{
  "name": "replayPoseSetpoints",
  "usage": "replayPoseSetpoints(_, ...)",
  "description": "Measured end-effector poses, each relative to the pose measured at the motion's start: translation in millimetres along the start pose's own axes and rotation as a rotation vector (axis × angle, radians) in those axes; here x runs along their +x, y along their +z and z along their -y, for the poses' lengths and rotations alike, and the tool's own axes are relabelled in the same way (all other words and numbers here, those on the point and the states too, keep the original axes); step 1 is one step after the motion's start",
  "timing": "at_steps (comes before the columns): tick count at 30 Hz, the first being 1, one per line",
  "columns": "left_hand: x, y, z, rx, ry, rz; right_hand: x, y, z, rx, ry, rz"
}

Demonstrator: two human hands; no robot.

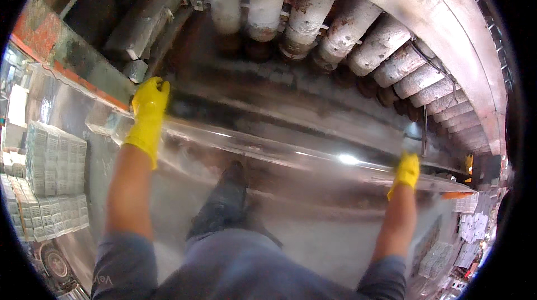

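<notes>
A long, shiny metal sheet (268, 157) stretches across in front of me, blurred in places and with a bright glare toward its right part. My left hand (149, 104), in a yellow glove, is closed at the sheet's left end, fingers curled, beside the machine's side frame. Farther right, my right hand (407, 170) wears a matching glove and grips the sheet near its right end; its fingertips are partly hidden and slightly blurred. Beyond the sheet stands a large machine with a row of thick, worn metal cylinders (310, 12) under a curved-looking beam.
Stacked white plastic crates (56, 157) stand at the left, above a wheel (55, 261). A grey metal block (142, 26) lies by the machine's orange-edged frame (84, 54). At far right, a yellow patch (469, 167) resembles another gloved hand, near more pale crates (436, 259).
</notes>
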State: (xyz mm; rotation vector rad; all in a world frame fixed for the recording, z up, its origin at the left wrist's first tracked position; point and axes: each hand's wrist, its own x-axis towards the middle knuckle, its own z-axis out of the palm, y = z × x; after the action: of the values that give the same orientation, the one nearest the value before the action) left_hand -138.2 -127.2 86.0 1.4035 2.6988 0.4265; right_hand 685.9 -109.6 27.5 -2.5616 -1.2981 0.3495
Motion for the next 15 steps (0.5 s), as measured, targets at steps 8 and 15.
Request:
replayPoseSetpoints(8,20,2,-26,0.059,0.01,-0.01,83,16,-56,-0.315,-0.259,-0.116)
replayPoseSetpoints(15,39,4,-39,0.073,0.017,-0.02,94,16,14,-0.327,-0.105,-0.069)
